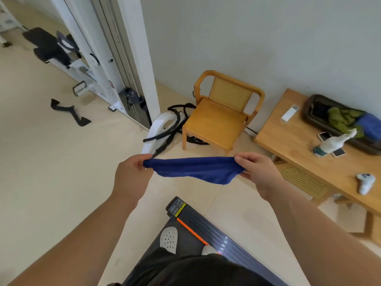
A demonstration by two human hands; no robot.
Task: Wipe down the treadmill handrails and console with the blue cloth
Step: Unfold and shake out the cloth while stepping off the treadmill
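2 hands are stretching the blue cloth (195,169) above the treadmill deck (208,230), left hand (132,170) and right hand (257,171) each pinching an end; light and limp, it is sagging mid-span.

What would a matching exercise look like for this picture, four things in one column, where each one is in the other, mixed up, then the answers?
Things:
1. blue cloth
2. spray bottle
3. wooden chair
4. white shoe

Places:
A. on the treadmill
B. on the wooden table
C. stretched between the left hand and the right hand
D. on the floor by the wall

Pairs: 1-C, 2-B, 3-D, 4-A
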